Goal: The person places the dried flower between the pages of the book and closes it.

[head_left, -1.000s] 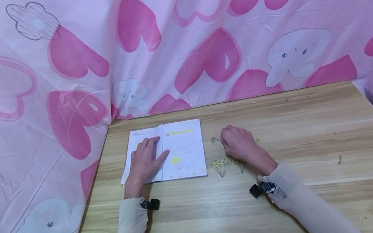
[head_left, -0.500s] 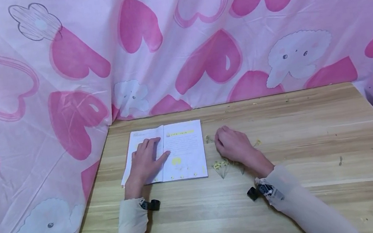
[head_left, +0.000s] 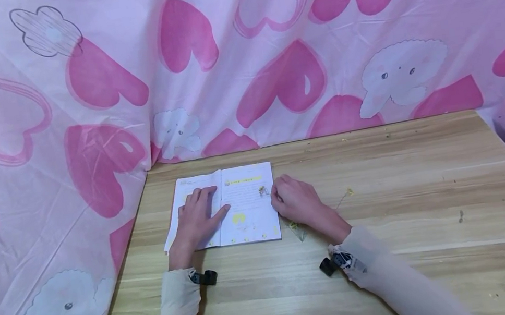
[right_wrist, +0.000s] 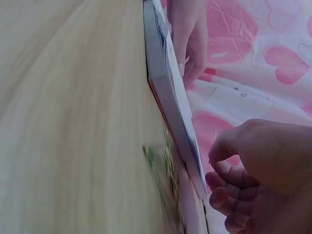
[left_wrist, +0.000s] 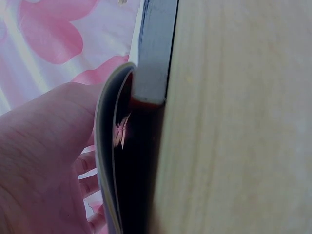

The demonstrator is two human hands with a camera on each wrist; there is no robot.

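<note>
An open book (head_left: 251,229) with yellow-printed pages lies on the wooden table. My left hand (head_left: 194,222) rests spread on its left page, the thumb near the spine. In the left wrist view that hand (left_wrist: 46,141) lies against the curved pages (left_wrist: 105,146). My right hand (head_left: 299,200) is at the book's right edge, thumb and forefinger pinching the stem of a small dried flower sprig (head_left: 262,190). The sprig's yellowish head lies over the right page. More dried flower sprigs (head_left: 295,227) lie below the right hand, partly hidden by it; the right wrist view shows these sprigs (right_wrist: 168,180) beside the book.
A single yellow flower sprig (head_left: 349,192) lies right of the right hand. Small plant bits (head_left: 460,216) are scattered on the table (head_left: 413,274). A pink heart-patterned cloth (head_left: 271,81) hangs behind and to the left.
My right hand has moved left with the flower sprig, from the table beside the book to over the right page's edge. The left hand has stayed in place.
</note>
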